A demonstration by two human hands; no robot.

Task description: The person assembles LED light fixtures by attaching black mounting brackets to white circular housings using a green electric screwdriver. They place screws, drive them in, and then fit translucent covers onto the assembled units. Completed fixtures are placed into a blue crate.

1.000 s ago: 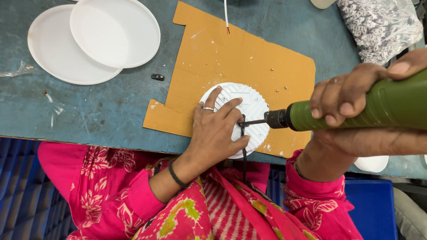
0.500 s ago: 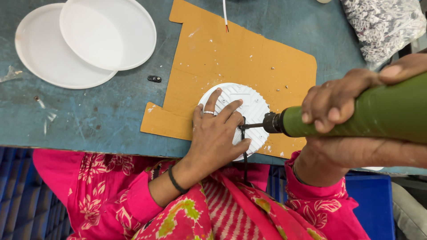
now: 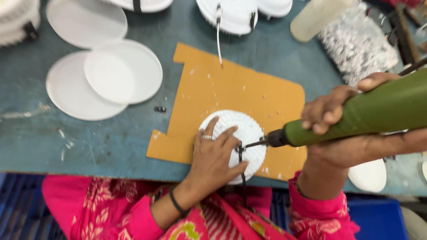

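— Where's the left hand?

— Flat on the ribbed white housing, palm down, fingers spread over its left half, thumb reaching along the lower edge. It presses the piece rather than gripping it. The forearm comes up from the lower left, wrist bent a little, a dark band on it and a ring on one finger.

— And the housing itself?

— It lies on the orange board, near the board's front edge, which sits on the blue-green table close to the person's body.

— The right hand?

— Wrapped around a green driver, fingers curled over the top, thumb lying along the barrel. The tool lies nearly level, pointing left, its dark tip meeting the housing just beside the left thumb, where a thin black wire hangs down toward the lap.

— Anything else around?

— Overlapping white discs to the left, well apart from the board, and a small dark screw between them and the board. More white housings line the far edge.
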